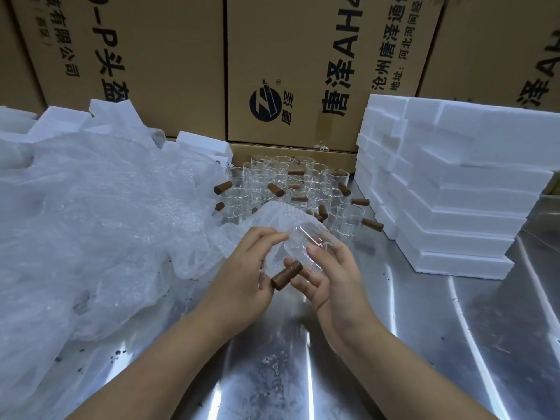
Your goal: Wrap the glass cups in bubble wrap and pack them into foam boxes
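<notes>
Lower frame: two bare forearms rise over a reflective metal table point(424, 344) flecked with dark specks.

Centre: the right hand point(333, 277) clamps a glass cup point(306, 247), thumb laid over its wall and fingers curled beneath. The cup is a clear, straight-walled cylinder, tilted on its side above the table, mouth toward the upper right. A short brown cylindrical handle point(286, 275) juts from its side toward the lower left, between the two hands.

The left hand point(242, 268) has its fingers curled, the forefinger tip against the cup's side. It cannot be told whether this hand pinches the wrap.

A sheet of bubble wrap point(272, 219) lies under and behind the cup, touching it. It runs into a large crumpled heap of bubble wrap point(91, 222) filling the left of the frame.

Just beyond the hands, at centre, many identical cups point(288, 189) stand upright, close together, their brown handles pointing in various directions.

Right of the frame: a stack of foam boxes point(439, 192), white and slab-like, stands on the table just beside the cups.

Upper left: loose white foam pieces point(60, 116) lie behind the heap.

Top: brown cardboard cartons point(303, 71) with black printing form the backdrop.
</notes>
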